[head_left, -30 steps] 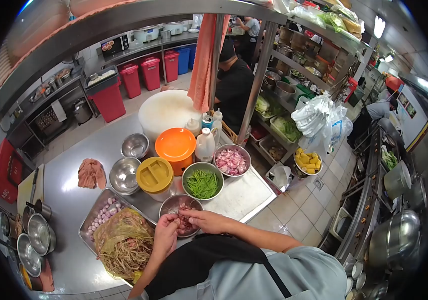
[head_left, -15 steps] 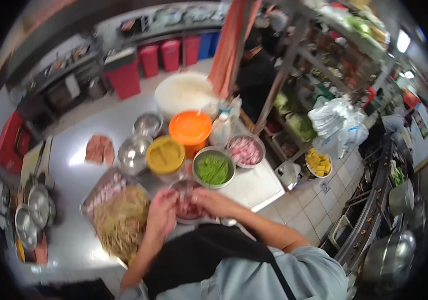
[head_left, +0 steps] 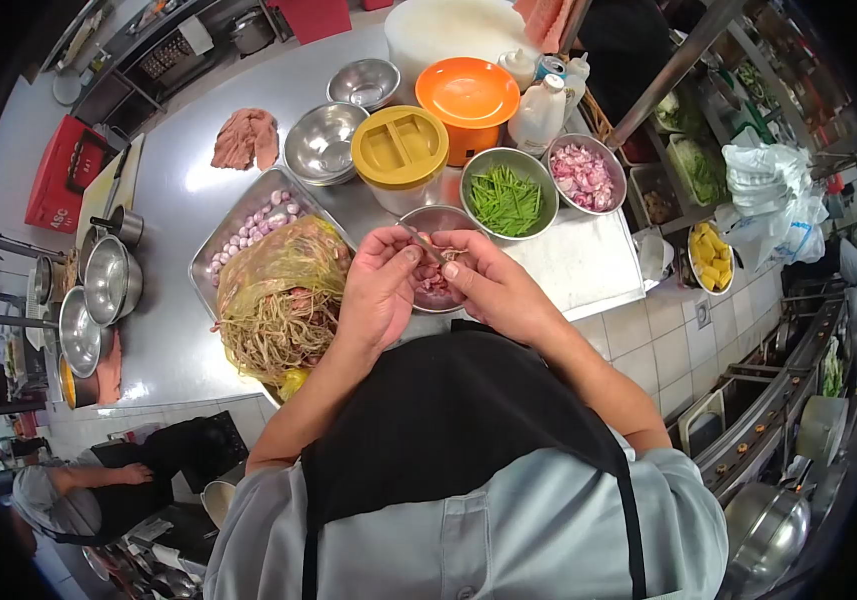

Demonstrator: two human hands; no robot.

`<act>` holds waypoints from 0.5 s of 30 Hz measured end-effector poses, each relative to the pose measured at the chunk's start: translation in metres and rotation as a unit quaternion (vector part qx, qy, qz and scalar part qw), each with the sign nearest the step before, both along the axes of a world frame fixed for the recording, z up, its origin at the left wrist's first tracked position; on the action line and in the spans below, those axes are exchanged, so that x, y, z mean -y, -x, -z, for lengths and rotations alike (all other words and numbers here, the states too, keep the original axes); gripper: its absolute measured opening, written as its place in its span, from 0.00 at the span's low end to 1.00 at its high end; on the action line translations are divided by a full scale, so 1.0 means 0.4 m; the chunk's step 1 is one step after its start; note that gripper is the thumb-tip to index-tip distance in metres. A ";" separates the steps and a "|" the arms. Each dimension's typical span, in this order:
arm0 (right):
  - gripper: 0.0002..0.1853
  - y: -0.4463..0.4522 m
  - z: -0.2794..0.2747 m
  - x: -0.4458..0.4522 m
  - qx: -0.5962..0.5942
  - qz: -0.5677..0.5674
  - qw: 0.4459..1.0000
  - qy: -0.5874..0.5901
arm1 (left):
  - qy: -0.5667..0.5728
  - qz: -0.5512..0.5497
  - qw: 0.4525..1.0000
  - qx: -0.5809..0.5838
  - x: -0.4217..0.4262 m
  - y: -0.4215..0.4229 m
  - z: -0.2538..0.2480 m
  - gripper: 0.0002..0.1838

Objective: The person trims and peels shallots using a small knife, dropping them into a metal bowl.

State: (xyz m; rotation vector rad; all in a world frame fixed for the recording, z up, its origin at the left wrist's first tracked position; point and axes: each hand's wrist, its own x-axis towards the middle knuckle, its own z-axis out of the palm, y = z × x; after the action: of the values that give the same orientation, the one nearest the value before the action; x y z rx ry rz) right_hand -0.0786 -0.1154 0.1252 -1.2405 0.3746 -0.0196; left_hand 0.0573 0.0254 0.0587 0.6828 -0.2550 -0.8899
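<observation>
My left hand [head_left: 381, 290] and my right hand [head_left: 501, 285] meet above a metal bowl [head_left: 442, 304] of reddish skins and pieces. Both are closed, fingertips pinched close together. A narrow grey, blade-like strip [head_left: 422, 243] runs between them, its near end at my right thumb. Whatever my left fingers pinch is hidden. Left of the bowl, a yellowish mesh bag [head_left: 284, 262] with dry stalks spilling out lies on a metal tray [head_left: 211, 232]. Small purple-white shallots [head_left: 267, 222] fill the tray's far part.
Beyond the bowl stand a yellow-lidded tub [head_left: 399, 150], an orange plate [head_left: 467, 92] and steel bowls [head_left: 326, 143]. To the right are bowls of cut green pods [head_left: 507, 200] and peeled shallots [head_left: 582, 178]. A cloth [head_left: 246, 139] lies at left. Another person [head_left: 99, 490] is at lower left.
My view has tilted down and steadied, so the table appears higher. Both hands remain together over the bowl, and the strip between them now shows.
</observation>
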 end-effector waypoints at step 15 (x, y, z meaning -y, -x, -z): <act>0.22 -0.006 0.082 -0.004 0.067 -0.010 0.988 0.138 | -0.040 -0.044 0.995 0.086 -0.010 0.011 0.018 0.10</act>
State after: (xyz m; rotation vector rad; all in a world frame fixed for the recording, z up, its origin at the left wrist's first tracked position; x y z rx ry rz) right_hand -0.0764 -0.1139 0.0925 -1.5079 0.2478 -0.1421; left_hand 0.0531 0.0296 0.0517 0.8402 -0.3419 -0.7610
